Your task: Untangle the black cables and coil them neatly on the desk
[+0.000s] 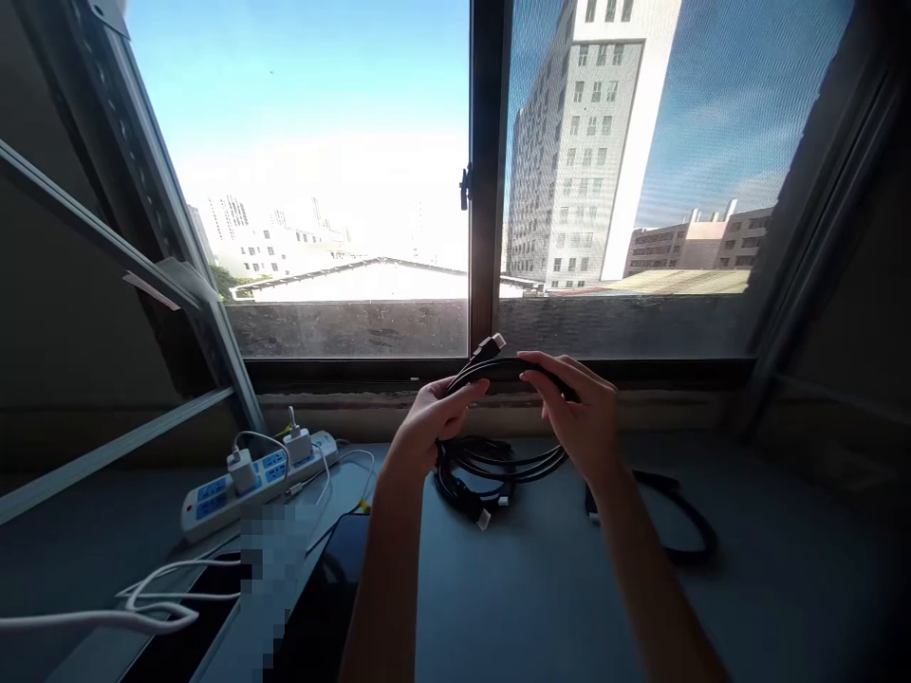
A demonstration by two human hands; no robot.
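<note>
A looped black HDMI-type cable is held up between my two hands, above the desk. My left hand is closed around one side of the loops, thumb on top. A plug with a silver tip sticks up past its fingers. My right hand pinches the other side of the loops between thumb and fingers. Below and behind the hands lies a coil of black cable with pale-tipped plugs. Whether some of its loops belong to the held cable I cannot tell.
Another black cable lies curved on the desk, partly behind my right forearm. To the left stand a white power strip with chargers, loose white cords and a dark flat device. A window frame rises behind.
</note>
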